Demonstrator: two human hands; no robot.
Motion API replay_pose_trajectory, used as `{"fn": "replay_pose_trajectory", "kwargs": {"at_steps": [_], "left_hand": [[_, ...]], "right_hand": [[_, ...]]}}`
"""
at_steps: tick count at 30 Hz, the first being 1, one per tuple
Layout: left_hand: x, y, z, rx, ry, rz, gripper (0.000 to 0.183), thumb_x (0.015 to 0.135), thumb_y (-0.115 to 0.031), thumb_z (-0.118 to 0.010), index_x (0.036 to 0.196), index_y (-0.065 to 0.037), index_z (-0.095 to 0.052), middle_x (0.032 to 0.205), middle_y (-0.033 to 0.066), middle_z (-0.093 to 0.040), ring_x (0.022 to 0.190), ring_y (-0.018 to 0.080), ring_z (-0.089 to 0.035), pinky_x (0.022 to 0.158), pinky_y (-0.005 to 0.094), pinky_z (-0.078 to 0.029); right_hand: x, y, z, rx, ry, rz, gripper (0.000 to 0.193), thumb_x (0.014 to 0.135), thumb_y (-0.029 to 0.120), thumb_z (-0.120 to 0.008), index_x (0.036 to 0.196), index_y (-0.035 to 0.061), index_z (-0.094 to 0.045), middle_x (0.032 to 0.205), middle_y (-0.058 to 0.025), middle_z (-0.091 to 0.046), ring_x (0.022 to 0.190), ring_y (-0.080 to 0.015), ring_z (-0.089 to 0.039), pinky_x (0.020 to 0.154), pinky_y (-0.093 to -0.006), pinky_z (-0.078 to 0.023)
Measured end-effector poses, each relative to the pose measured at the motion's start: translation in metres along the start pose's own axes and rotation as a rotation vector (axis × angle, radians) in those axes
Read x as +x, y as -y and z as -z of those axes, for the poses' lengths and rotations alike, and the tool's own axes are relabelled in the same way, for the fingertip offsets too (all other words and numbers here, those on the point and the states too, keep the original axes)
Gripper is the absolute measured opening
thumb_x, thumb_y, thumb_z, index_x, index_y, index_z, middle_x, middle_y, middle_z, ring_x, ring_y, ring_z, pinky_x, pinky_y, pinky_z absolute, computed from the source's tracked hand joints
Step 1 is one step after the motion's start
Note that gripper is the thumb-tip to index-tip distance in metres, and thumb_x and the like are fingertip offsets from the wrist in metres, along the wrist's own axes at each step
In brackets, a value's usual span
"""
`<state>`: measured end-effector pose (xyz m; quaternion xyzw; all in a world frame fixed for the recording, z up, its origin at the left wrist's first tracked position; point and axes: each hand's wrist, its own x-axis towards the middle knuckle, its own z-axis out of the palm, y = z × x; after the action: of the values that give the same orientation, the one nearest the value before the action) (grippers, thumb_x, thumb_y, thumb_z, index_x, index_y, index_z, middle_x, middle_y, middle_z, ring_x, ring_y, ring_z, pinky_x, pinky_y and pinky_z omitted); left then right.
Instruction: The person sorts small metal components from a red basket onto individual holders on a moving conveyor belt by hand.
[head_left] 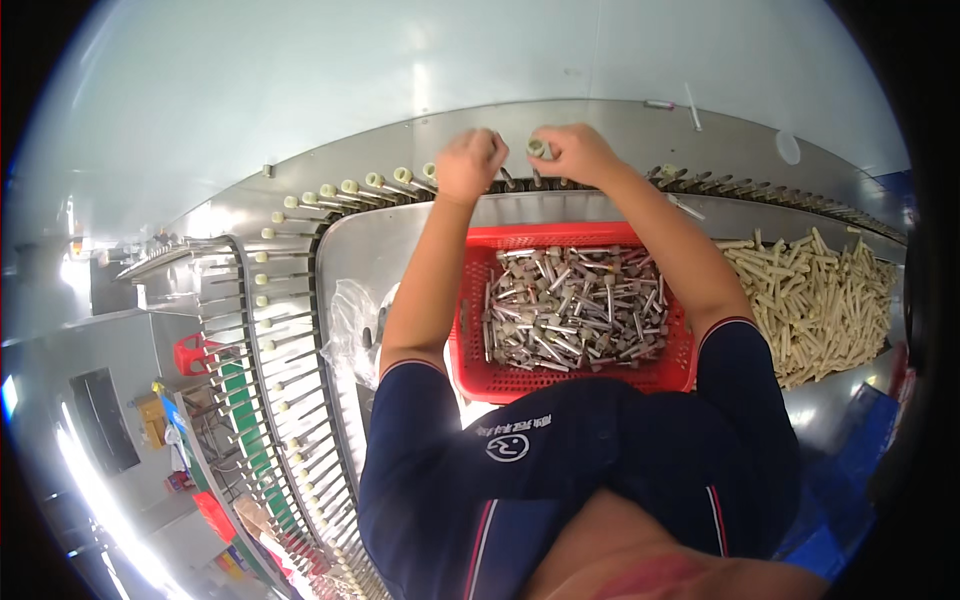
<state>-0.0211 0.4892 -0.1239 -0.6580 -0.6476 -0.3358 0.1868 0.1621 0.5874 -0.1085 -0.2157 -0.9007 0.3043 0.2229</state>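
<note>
Both hands are at the far edge of the bench, over a curved row of upright metal pins (740, 186). My right hand (578, 155) pinches a small cream hollow cap (538, 149), its round opening showing, just above a pin. Beside it to the left, my left hand (470, 165) is closed with its fingers curled; what it holds, if anything, is hidden. Left of that hand, pins carry similar cream caps (375, 180). To the right of my right hand, the pins look mostly bare.
Below my forearms stands a red perforated basket (575, 381) full of metal-stemmed parts (560, 310). On the right lies a heap of cream rods (810, 305). The capped pin line (270, 345) bends toward me on the left, past a crumpled clear plastic bag (350, 325).
</note>
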Motion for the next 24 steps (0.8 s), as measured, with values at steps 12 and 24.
{"fn": "replay_pose_trajectory", "kwargs": {"at_steps": [12, 24], "left_hand": [[-0.126, -0.093, 0.029, -0.469, 0.489, 0.175, 0.056, 0.064, -0.036, -0.08, 0.108, -0.007, -0.062, 0.117, 0.0161, -0.056, 0.107, 0.038, -0.053, 0.089, 0.0479, -0.043], [-0.029, -0.042, 0.039, 0.064, 0.407, 0.013, 0.028, 0.072, -0.033, -0.074, 0.084, -0.01, -0.063, 0.079, 0.0065, -0.064, 0.079, 0.0244, -0.062, 0.063, 0.0374, -0.05]], "right_hand": [[-0.174, -0.031, 0.011, -0.092, 0.305, 0.11, 0.035, 0.076, 0.023, -0.07, 0.104, 0.0051, -0.061, 0.104, -0.0118, -0.062, 0.097, -0.0281, -0.059, 0.083, -0.0404, -0.047], [-0.038, 0.03, -0.011, 0.065, 0.221, -0.116, 0.026, 0.075, 0.022, -0.069, 0.095, 0.006, -0.063, 0.08, -0.0114, -0.063, 0.074, -0.029, -0.06, 0.067, -0.0378, -0.047]]}}
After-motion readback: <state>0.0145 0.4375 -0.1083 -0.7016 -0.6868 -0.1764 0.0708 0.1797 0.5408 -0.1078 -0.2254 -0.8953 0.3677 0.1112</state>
